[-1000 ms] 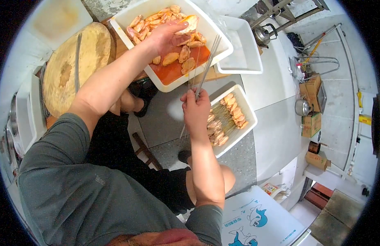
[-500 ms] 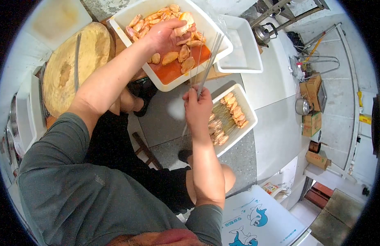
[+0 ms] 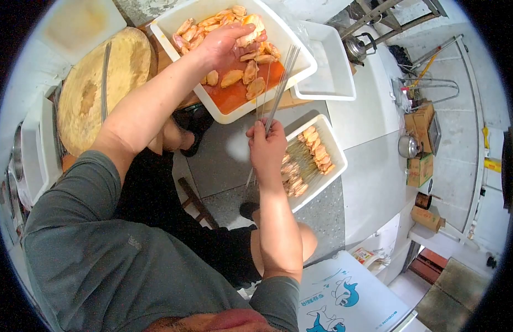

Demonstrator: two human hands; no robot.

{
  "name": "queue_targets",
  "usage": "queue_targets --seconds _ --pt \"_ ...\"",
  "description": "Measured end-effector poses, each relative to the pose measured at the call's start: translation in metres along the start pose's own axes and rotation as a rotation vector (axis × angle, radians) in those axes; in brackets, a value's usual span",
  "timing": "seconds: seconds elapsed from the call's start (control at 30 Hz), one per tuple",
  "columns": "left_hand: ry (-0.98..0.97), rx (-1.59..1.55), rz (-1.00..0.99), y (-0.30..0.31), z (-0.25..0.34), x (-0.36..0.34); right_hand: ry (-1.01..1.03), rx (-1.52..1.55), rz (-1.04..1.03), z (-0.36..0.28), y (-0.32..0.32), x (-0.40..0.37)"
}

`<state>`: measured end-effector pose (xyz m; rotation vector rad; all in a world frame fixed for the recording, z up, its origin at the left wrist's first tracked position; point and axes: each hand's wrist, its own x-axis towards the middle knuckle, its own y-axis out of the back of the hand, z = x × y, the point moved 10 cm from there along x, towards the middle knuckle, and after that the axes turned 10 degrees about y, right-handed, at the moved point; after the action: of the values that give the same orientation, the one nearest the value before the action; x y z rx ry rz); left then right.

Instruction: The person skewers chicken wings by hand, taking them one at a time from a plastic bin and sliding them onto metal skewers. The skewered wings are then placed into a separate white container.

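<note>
My left hand (image 3: 226,47) is over the large white tub (image 3: 215,110), its fingers around a pale orange chicken piece (image 3: 253,32). More marinated chicken pieces (image 3: 231,78) lie below it in red sauce. Lower and to the right, my right hand (image 3: 266,146) is closed on a bundle of thin metal skewers (image 3: 282,80), which point up toward the tub. One or two thin skewers stand apart from the bundle, toward my left hand; whether a tip enters the meat is unclear. Beside my right hand, a smaller white tray (image 3: 337,157) holds skewered chicken (image 3: 317,149) in rows.
A round wooden board (image 3: 82,94) with metal skewers (image 3: 105,77) on it is at the left. Another white tray (image 3: 327,66) stands behind the tub at the right. A white box with dolphin pictures (image 3: 356,299) is at the bottom right. Kettles (image 3: 408,146) and cartons (image 3: 420,169) stand farther right.
Both hands keep nearly the same pose and hold. The tub and its surroundings appear shifted very slightly right and down in the view.
</note>
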<state>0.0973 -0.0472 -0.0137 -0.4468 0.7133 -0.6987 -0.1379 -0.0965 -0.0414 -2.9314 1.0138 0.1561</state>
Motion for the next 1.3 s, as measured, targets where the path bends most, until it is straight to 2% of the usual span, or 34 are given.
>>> queue_targets --seconds 0.1,0.2,0.3,0.5,0.6,0.7,0.8,0.9,1.0,1.1,1.2,1.3 --pt "-0.018 0.051 -0.022 -0.004 0.002 -0.003 0.026 -0.054 -0.006 0.0 0.001 0.002" --pt "0.058 0.041 -0.013 -0.003 -0.005 0.001 -0.004 -0.033 -0.009 -0.001 0.001 0.0" --pt "-0.031 0.022 -0.047 -0.011 0.0 -0.002 0.048 -0.117 0.008 -0.003 0.004 0.002" --pt "-0.041 0.049 -0.14 -0.019 -0.001 0.0 0.034 -0.084 0.007 0.001 0.003 0.002" --pt "-0.037 0.091 -0.073 -0.021 -0.003 -0.005 0.049 -0.157 0.011 0.003 0.003 0.005" --pt "-0.03 0.13 -0.113 -0.025 -0.01 -0.003 0.044 -0.158 0.022 -0.007 0.003 0.008" --pt "-0.045 0.137 -0.14 -0.025 -0.012 0.0 -0.036 -0.036 0.048 0.003 0.001 0.009" --pt "-0.053 0.18 -0.098 -0.028 -0.012 -0.005 0.011 0.037 0.06 0.005 -0.006 0.01" --pt "-0.106 0.19 -0.152 -0.029 -0.02 0.006 0.04 -0.135 0.063 -0.005 -0.003 0.014" --pt "-0.087 0.141 -0.164 -0.03 -0.022 0.007 -0.006 -0.026 0.073 -0.002 -0.007 0.016" --pt "-0.074 0.145 -0.14 -0.032 -0.025 0.002 0.074 -0.043 0.058 -0.007 -0.012 0.024" --pt "-0.07 0.146 -0.153 -0.037 -0.031 -0.002 0.04 -0.011 0.1 -0.01 -0.013 0.032"
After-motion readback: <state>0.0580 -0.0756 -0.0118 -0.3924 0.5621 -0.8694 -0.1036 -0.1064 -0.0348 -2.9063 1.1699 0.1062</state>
